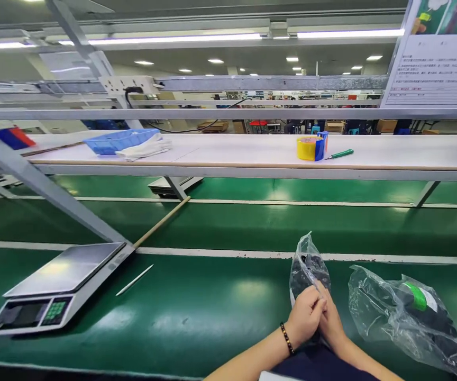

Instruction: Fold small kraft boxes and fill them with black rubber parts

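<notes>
Close together near the bench's front edge, my left hand [304, 313] and my right hand [330, 317] are both closed on a clear plastic bag [308, 246]. Dark contents show through the film beyond my fingers; what they are I cannot make out. A bead bracelet [286, 338] circles my left wrist. To the right of my hands lies a second clear plastic bag [375, 301], holding dark items with a green and white band [418, 297] around them. Part of the first bag is hidden behind my hands.
A digital scale [65, 270] sits at left on the green bench [197, 317], with a white stick [135, 279] and a wooden rod [161, 223] close by. The raised shelf [228, 151] carries a blue basket [113, 142], white gloves [145, 148], tape rolls [310, 148] and a green-handled tool [341, 154].
</notes>
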Motion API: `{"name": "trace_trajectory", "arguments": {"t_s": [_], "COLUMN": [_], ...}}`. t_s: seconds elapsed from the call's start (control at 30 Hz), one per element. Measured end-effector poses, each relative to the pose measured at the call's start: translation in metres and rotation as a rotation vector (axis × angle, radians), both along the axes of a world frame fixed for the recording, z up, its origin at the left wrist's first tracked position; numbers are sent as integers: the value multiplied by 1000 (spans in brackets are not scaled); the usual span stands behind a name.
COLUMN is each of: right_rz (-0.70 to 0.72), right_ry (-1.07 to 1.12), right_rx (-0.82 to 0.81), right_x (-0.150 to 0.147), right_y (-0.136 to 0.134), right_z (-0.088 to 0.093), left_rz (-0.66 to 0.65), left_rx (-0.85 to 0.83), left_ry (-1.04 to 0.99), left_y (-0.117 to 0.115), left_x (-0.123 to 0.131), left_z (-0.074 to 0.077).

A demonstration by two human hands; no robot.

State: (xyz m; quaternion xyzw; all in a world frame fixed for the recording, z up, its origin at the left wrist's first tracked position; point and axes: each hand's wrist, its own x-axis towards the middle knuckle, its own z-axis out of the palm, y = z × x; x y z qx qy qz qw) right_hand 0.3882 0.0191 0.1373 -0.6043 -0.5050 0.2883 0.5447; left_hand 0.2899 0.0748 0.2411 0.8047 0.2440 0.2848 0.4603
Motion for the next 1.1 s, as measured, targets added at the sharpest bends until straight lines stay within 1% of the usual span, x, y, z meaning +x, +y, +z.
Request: {"name": "trace_trajectory", "arguments": {"t_s": [0.03, 0.07, 0.1, 0.13, 0.17, 0.2, 0.23, 0.27, 0.33, 0.4, 0.47, 0.57, 0.63, 0.67, 0.73, 0.8, 0.87, 0.93, 0.97, 1.03, 1.1], "right_rz": [-9, -18, -30, -46, -59, -63, -59, -52, -37, -15, 14, 22, -12, -28, -44, -27, 28, 127, 176, 239, 233], "right_ry": [61, 110, 148, 175, 196, 215, 235, 254, 279, 275, 253, 234, 229, 225, 214, 202, 192, 181, 174, 179, 225], "right_rx": [-28, -53, -71, -86, -96, -104, -110, -119, -137, -151, -150, -141, -150, -156, -163, -169, -181, -204, -221, -267, -307], "right_x": [2, 5, 7, 9, 10, 10, 10, 8, 5, 3, 4, 16, 29, 36, 51, 64, 74, 81, 84, 86, 86], "right_y": [4, 6, 6, 4, 1, -2, -6, -9, -13, -14, -16, -22, -27, -29, -33, -36, -38, -40, -41, -43, -46], "right_z": [4, 9, 14, 19, 24, 27, 31, 33, 36, 37, 39, 40, 41, 42, 47, 55, 65, 72, 73, 67, 55], "left_rz": [-77, -119, -126, -50, 65, 127, 148, 118, -21, -129, -197, -267, -270, -257, -215, -161, -109, -65, -48, -20, 19], "left_rx": [9, 11, 3, -14, -66, -123, -180, -246, -353, -405, -426, -456, -471, -476, -478, -475, -472, -484, -494, -497, -478], "left_ry": [-28, -66, -103, -140, -174, -157, -100, -15, 153, 226, 221, 178, 143, 124, 83, 49, 37, 41, 46, 75, 126], "left_y": [7, 18, 34, 54, 75, 98, 120, 140, 168, 180, 180, 172, 166, 162, 152, 136, 113, 88, 76, 55, 40], "left_x": [0, -3, -8, -14, -21, -28, -33, -35, -30, -13, 10, 40, 46, 44, 31, 7, -22, -50, -61, -78, -86], "left_z": [4, 7, 10, 10, 9, 5, -1, -7, -22, -34, -42, -44, -42, -41, -35, -28, -23, -21, -23, -30, -41]}}
